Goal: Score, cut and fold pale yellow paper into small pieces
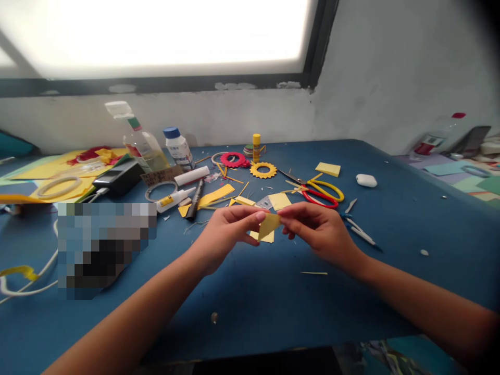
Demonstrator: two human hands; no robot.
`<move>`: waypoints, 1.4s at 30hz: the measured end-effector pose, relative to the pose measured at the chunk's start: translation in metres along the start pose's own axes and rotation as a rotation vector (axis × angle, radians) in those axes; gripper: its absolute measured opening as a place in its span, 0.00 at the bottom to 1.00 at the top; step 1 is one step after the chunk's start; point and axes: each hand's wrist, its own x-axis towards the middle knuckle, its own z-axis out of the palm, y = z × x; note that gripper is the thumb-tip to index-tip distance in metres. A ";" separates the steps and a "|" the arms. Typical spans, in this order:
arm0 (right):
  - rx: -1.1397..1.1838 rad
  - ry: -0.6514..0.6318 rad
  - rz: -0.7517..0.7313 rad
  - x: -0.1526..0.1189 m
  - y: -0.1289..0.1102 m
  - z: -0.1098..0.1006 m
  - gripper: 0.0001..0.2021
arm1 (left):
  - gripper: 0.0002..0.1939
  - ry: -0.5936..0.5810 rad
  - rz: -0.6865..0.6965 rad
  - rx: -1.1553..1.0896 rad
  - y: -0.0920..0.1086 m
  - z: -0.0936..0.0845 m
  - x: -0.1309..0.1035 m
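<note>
A small piece of yellow paper is held up between my two hands over the middle of the table. My left hand pinches its left side between thumb and fingers. At its right edge, the fingertips of my right hand grip it too. Below and behind it lie more yellow paper pieces, partly covered by my fingers. A cut yellow square rests just beyond. Scissors with red and yellow handles lie open-bladed past my right hand, and a blue-and-white compass-like tool is beside that wrist.
Toothed yellow and red rings, a glue stick, a black marker and a glue bottle lie farther back. Bottles stand at back left. A white earbud case sits right. Paper scraps are scattered about.
</note>
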 end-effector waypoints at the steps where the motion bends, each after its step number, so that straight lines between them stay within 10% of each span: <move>1: 0.002 -0.002 -0.009 0.000 0.001 0.000 0.05 | 0.11 -0.024 -0.031 -0.027 0.000 -0.001 0.000; 17: 0.150 -0.172 0.057 -0.001 0.002 0.006 0.09 | 0.13 -0.047 0.008 0.068 -0.005 0.004 0.003; 42: 0.189 -0.083 0.198 0.004 0.009 0.005 0.20 | 0.18 0.002 -0.058 0.100 -0.008 0.004 0.004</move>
